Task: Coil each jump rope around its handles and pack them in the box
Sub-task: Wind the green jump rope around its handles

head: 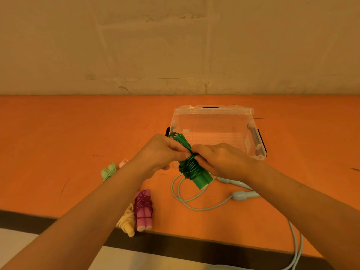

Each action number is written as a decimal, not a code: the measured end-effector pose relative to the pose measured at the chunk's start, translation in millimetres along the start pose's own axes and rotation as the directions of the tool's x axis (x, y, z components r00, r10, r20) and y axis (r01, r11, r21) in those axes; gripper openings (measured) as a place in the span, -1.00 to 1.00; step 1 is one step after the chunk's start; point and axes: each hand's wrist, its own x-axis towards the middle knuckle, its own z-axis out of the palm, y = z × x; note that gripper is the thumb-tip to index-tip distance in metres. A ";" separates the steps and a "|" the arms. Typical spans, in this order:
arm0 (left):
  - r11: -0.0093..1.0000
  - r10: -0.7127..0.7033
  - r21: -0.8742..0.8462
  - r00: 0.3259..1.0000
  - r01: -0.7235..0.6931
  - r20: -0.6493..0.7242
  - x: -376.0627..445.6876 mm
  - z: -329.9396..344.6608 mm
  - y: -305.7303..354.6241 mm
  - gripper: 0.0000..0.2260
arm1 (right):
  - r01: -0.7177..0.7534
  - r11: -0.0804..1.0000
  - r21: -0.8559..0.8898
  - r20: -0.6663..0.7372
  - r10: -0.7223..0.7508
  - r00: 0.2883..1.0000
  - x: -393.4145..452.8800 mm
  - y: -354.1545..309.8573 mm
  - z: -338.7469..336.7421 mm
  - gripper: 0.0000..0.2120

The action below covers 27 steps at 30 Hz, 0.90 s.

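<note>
Both hands hold a green jump rope (194,172) above the orange table, its cord wound round the paired handles. My left hand (159,151) pinches the upper end, where a loop of cord sticks out. My right hand (222,158) grips the coiled middle from the right. Behind them stands an open clear plastic box (212,121) with nothing in it. A pale blue rope (202,201) lies uncoiled on the table below the hands. A coiled pink rope (143,210), a coiled yellow rope (127,223) and a coiled light green rope (109,171) lie at the front left.
The orange table (58,143) ends in a dark front edge (175,240), and the blue cord hangs over it at the right. A small pink object (123,162) is beside the light green rope. A bare wall rises behind the table.
</note>
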 end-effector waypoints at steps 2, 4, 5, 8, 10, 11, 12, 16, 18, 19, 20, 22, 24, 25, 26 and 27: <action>0.998 0.044 0.034 0.999 -0.044 0.005 1.6 -0.5 1.0 -0.90 | 0.018 1.000 0.006 0.001 -0.018 1.000 -0.1 0.8 1.2 -0.72; 0.998 0.047 0.045 0.999 -0.048 0.018 2.7 -1.8 1.6 -0.89 | 0.033 0.999 0.001 0.008 -0.033 0.999 0.3 1.6 1.7 -0.70; 0.998 0.034 0.052 0.999 -0.035 0.027 2.3 -1.8 1.2 -0.89 | 0.043 0.999 -0.007 0.019 -0.043 0.999 -0.2 1.9 1.8 -0.70; 0.995 -0.055 0.084 0.997 0.051 0.048 -0.4 2.0 -2.6 -0.93 | 0.067 0.998 -0.017 0.055 -0.066 0.996 -4.0 0.8 1.6 -0.71; 0.994 -0.097 0.048 0.994 0.095 0.056 -2.1 4.5 -3.3 -0.95 | 0.069 0.997 -0.017 0.064 -0.068 0.996 -5.2 -0.1 1.0 -0.70; 0.994 -0.105 0.023 0.993 0.104 0.057 -2.3 5.3 -3.3 -0.95 | 0.071 0.997 -0.014 0.065 -0.070 0.995 -5.4 -0.1 1.0 -0.70; 0.995 -0.101 0.012 0.993 0.101 0.057 -1.8 6.0 -3.3 -0.95 | 0.071 0.997 -0.012 0.072 -0.070 0.995 -5.2 0.5 0.6 -0.70; 0.996 -0.088 0.018 0.995 0.087 0.056 -2.7 11.9 -5.3 -0.89 | 0.089 0.996 -0.024 0.115 -0.086 0.990 -7.2 3.4 -0.3 -0.82; 0.992 -0.122 -0.004 0.989 0.123 0.078 -3.1 15.4 -8.4 -0.90 | 0.107 0.994 -0.022 0.149 -0.102 0.984 -9.1 3.5 -0.8 -0.89; 0.988 -0.143 -0.052 0.985 0.148 0.092 -3.6 17.7 -10.3 -0.92 | 0.102 0.995 -0.017 0.154 -0.098 0.983 -10.2 4.2 -0.9 -0.84; 0.978 -0.157 -0.122 0.982 0.169 0.103 -4.0 19.6 -12.0 -0.93 | 0.093 0.995 -0.023 0.152 -0.088 0.984 -10.6 4.7 -0.8 -0.81; 0.952 -0.169 -0.237 0.979 0.192 0.112 -3.6 22.2 -14.7 -0.90 | 0.083 0.995 -0.048 0.128 -0.077 0.989 -10.1 5.4 0.0 -0.83; 0.939 -0.188 -0.275 0.977 0.208 0.097 -2.5 25.4 -16.9 -0.86 | 0.088 0.994 -0.064 0.116 -0.080 0.990 -10.0 5.3 1.4 -0.88; 0.935 -0.196 -0.283 0.977 0.212 0.087 -1.9 26.7 -17.9 -0.84 | 0.095 0.993 -0.069 0.115 -0.086 0.990 -9.7 4.5 1.8 -0.87; 0.931 -0.201 -0.295 0.976 0.215 0.079 -1.4 27.8 -19.1 -0.84 | 0.103 0.992 -0.069 0.120 -0.095 0.988 -10.0 4.1 1.7 -0.87; 0.926 -0.204 -0.310 0.976 0.216 0.072 -1.3 28.7 -20.2 -0.82 | 0.111 0.992 -0.061 0.128 -0.103 0.986 -9.8 4.2 2.2 -0.86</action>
